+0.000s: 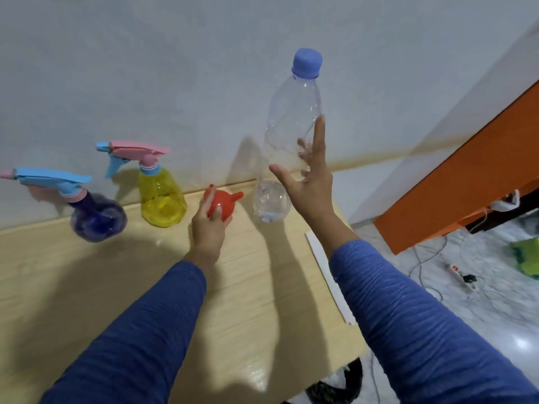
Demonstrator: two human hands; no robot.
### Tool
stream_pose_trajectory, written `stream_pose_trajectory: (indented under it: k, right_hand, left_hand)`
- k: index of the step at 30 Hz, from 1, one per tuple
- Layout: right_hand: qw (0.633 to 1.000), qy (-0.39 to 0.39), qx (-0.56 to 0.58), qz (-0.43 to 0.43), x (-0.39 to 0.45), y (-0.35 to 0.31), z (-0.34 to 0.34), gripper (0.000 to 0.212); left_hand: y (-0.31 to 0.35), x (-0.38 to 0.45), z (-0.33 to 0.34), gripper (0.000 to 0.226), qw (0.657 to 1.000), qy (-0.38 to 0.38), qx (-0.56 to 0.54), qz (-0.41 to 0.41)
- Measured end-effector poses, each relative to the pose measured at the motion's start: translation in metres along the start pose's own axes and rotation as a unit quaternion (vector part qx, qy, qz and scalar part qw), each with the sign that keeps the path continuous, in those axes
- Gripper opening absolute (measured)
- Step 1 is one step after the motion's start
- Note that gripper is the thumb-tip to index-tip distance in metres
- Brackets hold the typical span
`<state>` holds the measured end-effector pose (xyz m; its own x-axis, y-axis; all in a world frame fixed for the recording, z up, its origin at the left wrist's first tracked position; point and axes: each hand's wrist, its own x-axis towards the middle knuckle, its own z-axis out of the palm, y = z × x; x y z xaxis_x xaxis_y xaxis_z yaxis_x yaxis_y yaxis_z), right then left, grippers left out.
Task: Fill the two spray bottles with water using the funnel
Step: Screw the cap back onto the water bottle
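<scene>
On the wooden table (262, 287), by the wall: funnel (223, 204) gripped in curled left hand (208, 225); water bottle (287, 135) approached by spread-fingered right hand (310, 182), best grasped mid-body; both spray bottles (162, 196) capped, unfilled.

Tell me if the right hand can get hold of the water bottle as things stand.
Probably yes: the right hand is open right beside the water bottle, fingers spread along its side, with nothing between them.

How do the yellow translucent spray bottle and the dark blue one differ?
The yellow translucent spray bottle has a pink trigger head with a blue nozzle; the dark blue translucent spray bottle has a blue head with a pink nozzle. The yellow one stands nearer the wall, the blue one further left. Both stand capped on the wooden table.
</scene>
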<state>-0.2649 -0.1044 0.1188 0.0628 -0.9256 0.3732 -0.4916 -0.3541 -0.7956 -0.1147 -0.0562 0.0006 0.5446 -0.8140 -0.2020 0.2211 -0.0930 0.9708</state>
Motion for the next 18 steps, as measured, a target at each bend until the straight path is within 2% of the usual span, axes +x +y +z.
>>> stream_pose_trajectory:
  k: [3,7,9,14,18]
  right_hand:
    - [0.999,-0.035,0.018,-0.014,0.021,0.01,0.006,0.106]
    - [0.996,-0.077,0.038,-0.024,0.038,0.024,0.015,0.107]
    - [0.994,-0.094,0.051,-0.024,0.044,0.03,0.019,0.107]
    - [0.991,-0.114,0.068,-0.028,0.054,0.037,0.025,0.107]
    - [0.988,-0.127,0.08,-0.037,0.064,0.039,0.029,0.107]
  left_hand:
    - [-0.011,0.004,0.007,0.056,0.997,0.071,-0.002,-0.011]
    - [-0.017,0.007,0.014,0.066,0.971,0.138,0.197,-0.006]
    - [-0.02,0.011,0.017,0.066,0.955,0.164,0.247,-0.004]
    - [-0.029,0.017,0.021,0.064,0.929,0.21,0.303,-0.025]
    - [-0.03,0.025,0.021,0.063,0.884,0.215,0.414,-0.017]
